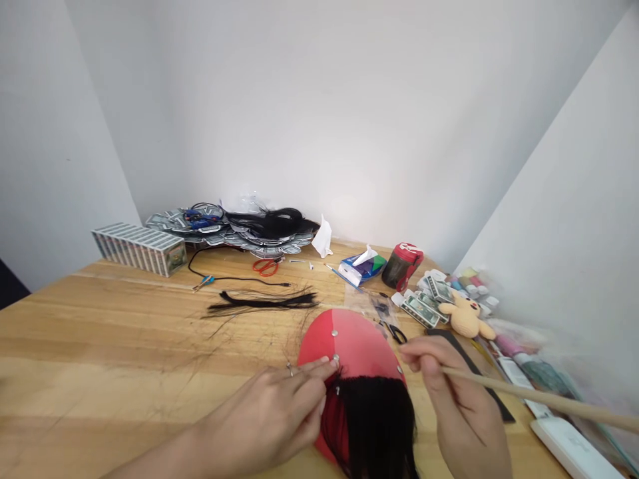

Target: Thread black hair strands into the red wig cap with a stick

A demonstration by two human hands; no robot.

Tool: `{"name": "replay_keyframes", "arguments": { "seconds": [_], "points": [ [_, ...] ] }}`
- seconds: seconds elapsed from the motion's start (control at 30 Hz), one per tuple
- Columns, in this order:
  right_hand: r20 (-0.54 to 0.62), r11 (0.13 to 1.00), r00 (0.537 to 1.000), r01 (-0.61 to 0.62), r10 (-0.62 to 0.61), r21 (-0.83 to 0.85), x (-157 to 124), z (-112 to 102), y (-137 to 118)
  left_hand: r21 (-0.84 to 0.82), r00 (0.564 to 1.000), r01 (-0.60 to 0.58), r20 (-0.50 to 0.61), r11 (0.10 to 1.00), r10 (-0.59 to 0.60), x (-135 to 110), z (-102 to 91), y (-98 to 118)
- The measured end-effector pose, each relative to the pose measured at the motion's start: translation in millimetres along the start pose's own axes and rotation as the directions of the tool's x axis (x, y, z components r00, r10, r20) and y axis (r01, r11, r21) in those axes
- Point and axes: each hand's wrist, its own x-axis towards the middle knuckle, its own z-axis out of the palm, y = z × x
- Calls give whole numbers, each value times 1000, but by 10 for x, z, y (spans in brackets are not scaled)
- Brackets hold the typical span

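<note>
While I lean over the desk (100,346), my left hand (279,412) rests on a red head form (349,339) at its near edge, fingertips (327,366) drawn together right at the front line of the black hair (374,419) that covers the form's near half. They touch the red surface just beside a silver pin (336,359); whether they pinch a strand I cannot tell. My right hand (449,392) is clenched around a thin wooden stick (539,397), gripping it near one end by the form's right side, and the stick runs off to the right, low over the desk. More pins dot the bare red crown. Beyond the form lies a loose bundle of black hair (264,301), flat on the wood. Farther back, near the wall, sit red-handled scissors (265,267), a tissue pack (362,266) and a red-lidded cup (402,265). A yellow crocheted toy (466,316) lies off to the right.
</note>
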Motion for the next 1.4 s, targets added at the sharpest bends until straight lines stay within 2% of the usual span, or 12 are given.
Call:
{"name": "replay_keyframes", "arguments": {
  "seconds": [0.07, 0.17, 0.27, 0.37, 0.5, 0.6, 0.9, 1.07, 1.13, 1.33, 1.4],
  "points": [
    [180, 996, 984, 5, 12, -92, 48, -27, 18, -46, 997, -50, -63, 998, 47, -38, 59, -58],
    [405, 984, 908, -38, 105, -172, 93, 29, 29, -79, 977, -135, -174, 988, 119, -91, 160, -139],
    [539, 976, 822, -88, 185, -200, 153, 133, -7, -71, 971, -154, -196, 985, 138, -122, 218, -178],
    [613, 974, 763, -105, 207, -199, 229, 212, -61, -52, 972, -137, -201, 989, 124, -141, 242, -179],
    [644, 972, 736, -88, 210, -217, 310, 252, -107, -28, 973, -142, -186, 990, 134, -164, 290, -180],
    [671, 965, 718, 0, 183, -263, 341, 250, -156, -20, 967, -169, -194, 985, 162, -170, 330, -195],
    [781, 885, 571, 189, 254, -426, 438, 209, -351, 84, 963, -197, -173, 977, 209, -175, 327, -188],
    [817, 869, 531, 270, 226, -415, 556, 195, -438, 114, 964, -172, -183, 978, 191, -191, 352, -170],
    [817, 878, 530, 250, 228, -408, 584, 191, -450, 112, 965, -172, -182, 979, 190, -193, 361, -168],
    [759, 922, 588, 55, 281, -384, 666, 200, -382, 111, 960, -162, -213, 981, 183, -169, 345, -158],
    [754, 930, 578, -26, 313, -367, 700, 170, -367, 124, 956, -159, -230, 979, 184, -162, 344, -157]
  ]
}}
